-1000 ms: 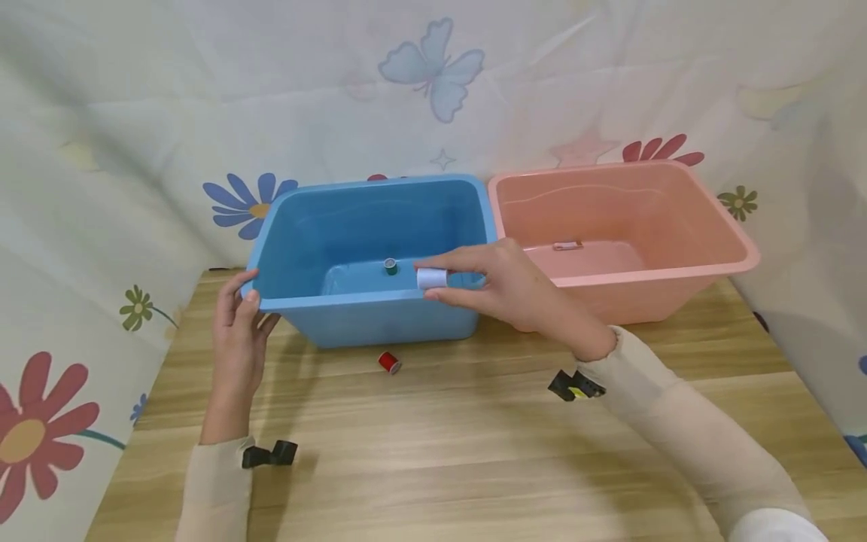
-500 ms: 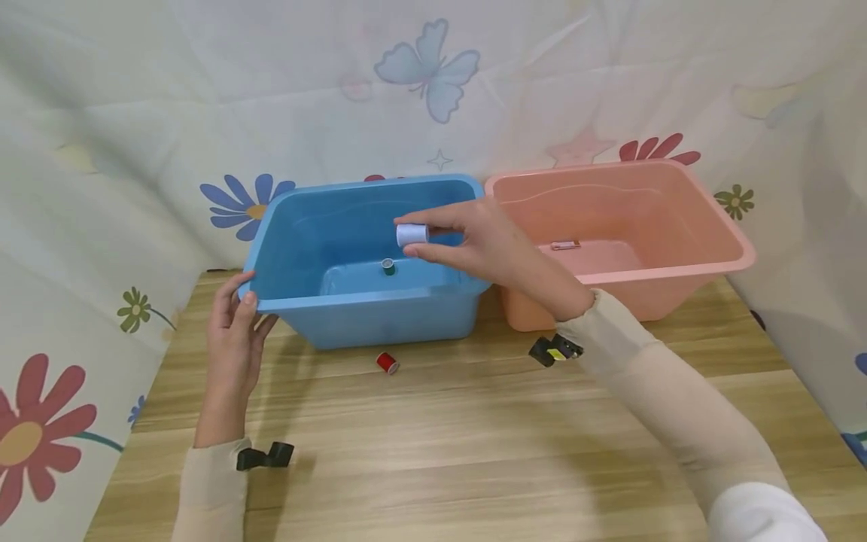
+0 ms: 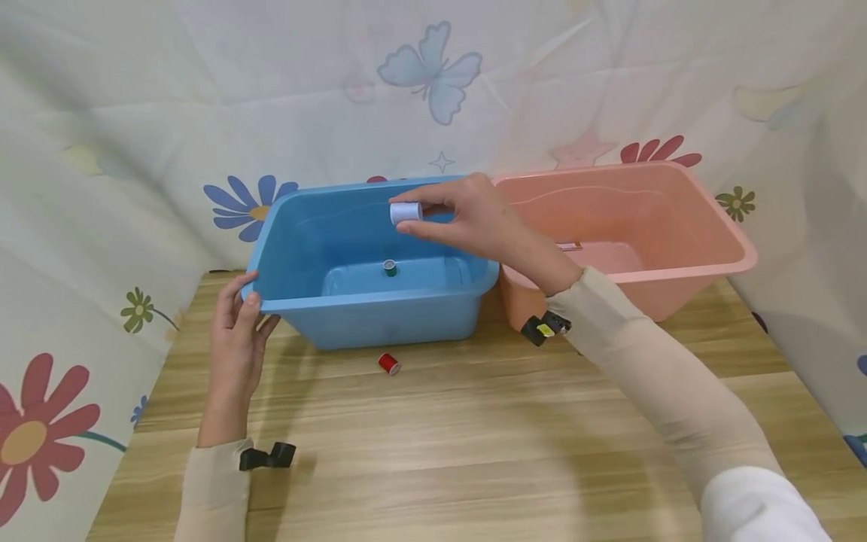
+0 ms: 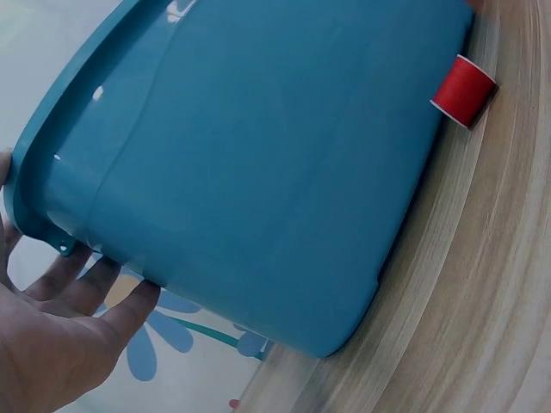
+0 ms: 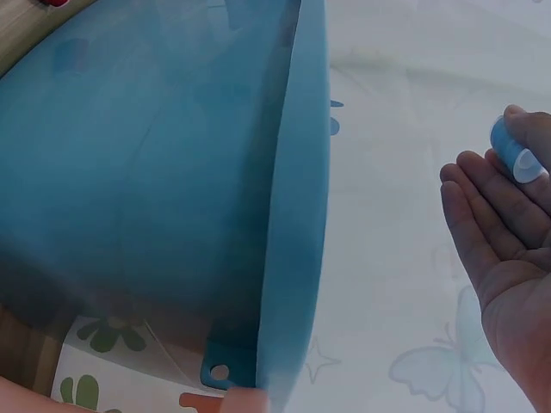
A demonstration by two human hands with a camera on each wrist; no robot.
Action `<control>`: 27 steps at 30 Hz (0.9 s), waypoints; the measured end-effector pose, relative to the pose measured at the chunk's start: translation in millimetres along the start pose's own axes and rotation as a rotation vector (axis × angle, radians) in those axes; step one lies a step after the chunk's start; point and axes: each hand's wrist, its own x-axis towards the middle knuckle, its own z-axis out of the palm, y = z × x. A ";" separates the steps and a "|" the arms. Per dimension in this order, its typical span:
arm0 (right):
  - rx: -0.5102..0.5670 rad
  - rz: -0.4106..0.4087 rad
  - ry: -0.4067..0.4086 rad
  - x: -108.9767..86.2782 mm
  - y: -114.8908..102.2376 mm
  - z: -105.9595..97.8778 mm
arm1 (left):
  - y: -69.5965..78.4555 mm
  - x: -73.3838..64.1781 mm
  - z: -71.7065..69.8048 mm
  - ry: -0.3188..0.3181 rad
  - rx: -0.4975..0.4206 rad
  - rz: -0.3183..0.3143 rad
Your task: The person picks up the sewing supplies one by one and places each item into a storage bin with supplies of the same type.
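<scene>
My right hand (image 3: 477, 218) pinches a pale blue thread spool (image 3: 406, 213) between thumb and fingers, above the blue bin (image 3: 379, 302). In the right wrist view the same spool (image 5: 515, 151) shows at the right edge, the other fingers stretched out below it. My left hand (image 3: 235, 335) grips the bin's front left corner, thumb at the rim; the left wrist view shows its fingers (image 4: 129, 314) against the bin's outer wall. A green thread spool (image 3: 390, 268) stands on the bin's floor. On the table in front of the bin lies a red thread spool (image 3: 389, 363).
A pink bin (image 3: 677, 275) stands close to the right of the blue one, with a small flat item (image 3: 570, 246) on its floor. Behind both hangs a white cloth (image 3: 325, 90) with printed flowers and a butterfly. The wooden table (image 3: 420, 452) stretches toward me.
My right hand has lifted the pale blue spool from the blue bin's front rim up and slightly left, over the bin. My left hand keeps its grip on the corner.
</scene>
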 end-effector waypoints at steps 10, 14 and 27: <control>0.013 -0.028 -0.002 8.8 1.2 1.7 | 0.9 -0.4 -0.5 -0.002 0.002 0.003; 0.029 -0.051 -0.003 12.5 1.7 3.2 | 1.2 -1.2 0.0 0.003 -0.009 0.005; -0.011 -0.129 -0.064 32.1 14.0 5.5 | 0.7 0.1 0.6 0.017 -0.006 0.010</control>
